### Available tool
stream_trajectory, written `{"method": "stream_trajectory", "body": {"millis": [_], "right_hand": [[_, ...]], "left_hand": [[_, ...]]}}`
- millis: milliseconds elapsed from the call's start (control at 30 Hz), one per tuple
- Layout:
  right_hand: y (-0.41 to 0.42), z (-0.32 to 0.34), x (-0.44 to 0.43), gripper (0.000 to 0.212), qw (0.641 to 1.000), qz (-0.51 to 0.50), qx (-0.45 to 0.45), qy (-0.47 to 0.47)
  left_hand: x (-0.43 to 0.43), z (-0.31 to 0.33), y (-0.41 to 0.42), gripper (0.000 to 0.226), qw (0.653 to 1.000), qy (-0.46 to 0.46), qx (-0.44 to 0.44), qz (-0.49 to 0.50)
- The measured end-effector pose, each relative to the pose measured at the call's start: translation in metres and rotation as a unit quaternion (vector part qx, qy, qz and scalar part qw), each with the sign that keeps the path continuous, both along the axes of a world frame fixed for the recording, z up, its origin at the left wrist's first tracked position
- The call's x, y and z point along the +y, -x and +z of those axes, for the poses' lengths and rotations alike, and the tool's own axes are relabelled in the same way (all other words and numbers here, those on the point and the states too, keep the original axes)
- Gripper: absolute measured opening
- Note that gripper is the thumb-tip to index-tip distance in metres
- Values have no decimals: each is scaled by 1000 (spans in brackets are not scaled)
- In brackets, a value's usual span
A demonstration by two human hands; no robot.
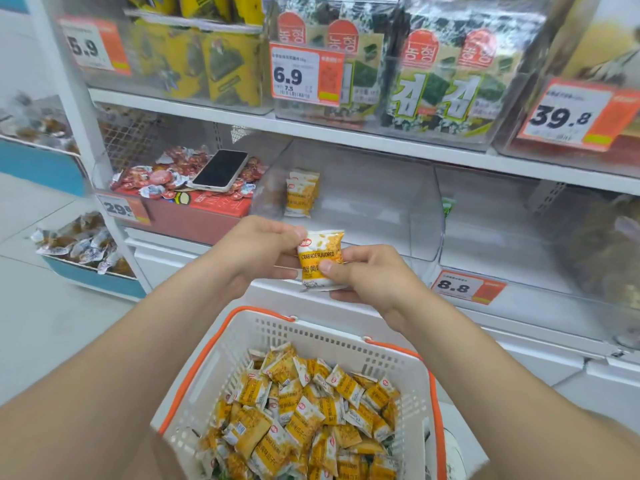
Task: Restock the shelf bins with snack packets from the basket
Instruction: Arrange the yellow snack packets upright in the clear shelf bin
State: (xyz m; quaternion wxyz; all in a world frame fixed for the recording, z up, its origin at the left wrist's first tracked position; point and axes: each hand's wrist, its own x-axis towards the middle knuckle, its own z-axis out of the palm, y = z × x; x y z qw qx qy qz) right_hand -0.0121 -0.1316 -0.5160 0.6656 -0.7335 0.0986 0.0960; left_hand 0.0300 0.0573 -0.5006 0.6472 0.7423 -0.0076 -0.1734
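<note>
Head view showed a white plastic basket with an orange rim (242, 311) closest, full of small yellow snack packets (304, 410). Just above it, the left hand (256, 251) and the right hand (374, 275) both pinched one yellow packet (320, 258) with fingers and thumbs. Farther back, the clear plastic shelf bin (381, 209) held only a few matching packets (301, 197). The step looked like placing. Next, the packet probably needed lifting over the bin's front wall.

The left forearm (138, 341) and the right forearm (502, 375) are bare and uncovered along their whole visible length, as are the wrists, the left hand (256, 251) and the right hand (374, 275), whose fingers (298, 234) have short, trimmed nails.
</note>
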Motion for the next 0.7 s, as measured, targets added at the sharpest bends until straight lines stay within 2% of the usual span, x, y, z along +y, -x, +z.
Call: {"method": "stream_trajectory", "body": {"millis": [100,200,267,333,367,400,467,500,567,700], "right_hand": [[-4,3,2,31,1000,-13,4,-4],[-4,11,7,28,1000,12,-5,15],[-5,16,8,21,999,24,-30,28],[-12,17,9,19,995,4,-77,69],[-17,15,9,17,988,-25,-110,105],[-24,14,8,14,978,-58,-147,139],[-39,13,9,12,956,-97,-208,181],[-49,14,10,13,949,-105,-224,195],[-75,11,13,19,938,-128,-231,225],[-141,-7,20,36,933,-132,-187,279]], "left_hand": [[1,5,-3,26,1000,0,21,8],[2,7,-6,29,1000,7,14,11],[2,11,-9,30,1000,9,-11,4],[3,12,-15,36,997,-39,-65,8],[5,11,-21,41,987,-105,-118,23],[8,8,-29,44,962,-195,-188,41],[15,1,-43,39,888,-352,-293,37],[18,-2,-48,34,866,-396,-306,15],[23,-8,-56,35,843,-446,-299,-42],[31,-19,-68,45,819,-488,-282,-107]]}}
